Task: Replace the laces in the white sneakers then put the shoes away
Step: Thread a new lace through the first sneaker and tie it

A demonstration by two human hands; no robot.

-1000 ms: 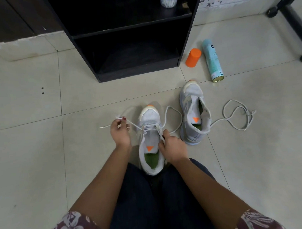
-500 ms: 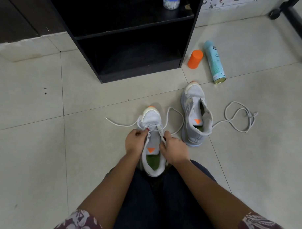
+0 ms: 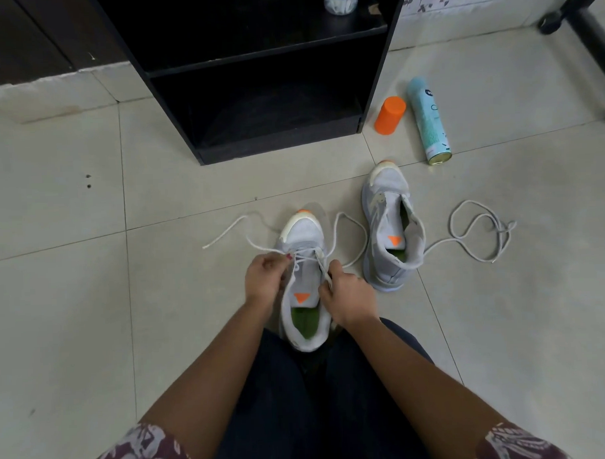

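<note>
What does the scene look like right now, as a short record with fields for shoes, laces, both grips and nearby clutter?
Near sneaker: upright between the legs, partly laced
Threaded lace: left end trails on the floor
Left grip: hand pinches lace by left eyelets
Right grip: hand pinches lace by right eyelets
Second sneaker: to the right, no lace visible in it
Spare lace: loose on floor, right of it
Nearby: black shelf, orange cap, spray can lying down

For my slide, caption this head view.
Lacing: left hand and right hand pinch white lace on near white sneaker; second sneaker beside.
</note>
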